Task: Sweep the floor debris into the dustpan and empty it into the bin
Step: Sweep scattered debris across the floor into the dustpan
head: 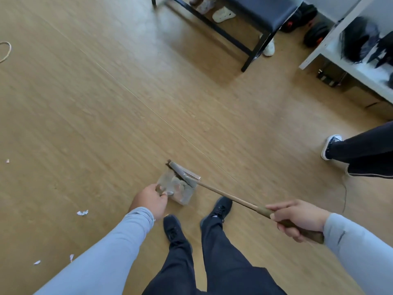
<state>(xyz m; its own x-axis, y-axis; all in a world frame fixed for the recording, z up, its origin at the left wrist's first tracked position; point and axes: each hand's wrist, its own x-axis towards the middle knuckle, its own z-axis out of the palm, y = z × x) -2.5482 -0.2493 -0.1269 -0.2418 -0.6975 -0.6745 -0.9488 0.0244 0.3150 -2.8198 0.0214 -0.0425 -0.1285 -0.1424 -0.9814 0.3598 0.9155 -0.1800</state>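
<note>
Left hand [152,199] grips small grey plastic dustpan [177,188]; right hand [297,219] holds long wooden-handled broom [229,196], head apparently inside pan. Sweeping step; white paper scraps [82,213] remain, next gather them.

Around the dark bench [258,11] at the top of my view:

- White shoes [223,14] on the floor beneath it; another white shoe [269,46] beside its front leg.
- Dumbbells [314,36] with red marks, right of the bench.
- White shelf unit [340,50] further right, holding dark bundled items [365,41].
- Another person's leg and white-soled sneaker [330,146], well below the bench, right edge.
- Looped cord [6,51], far left of the bench.
- My own black shoes [219,208], well below it.
</note>
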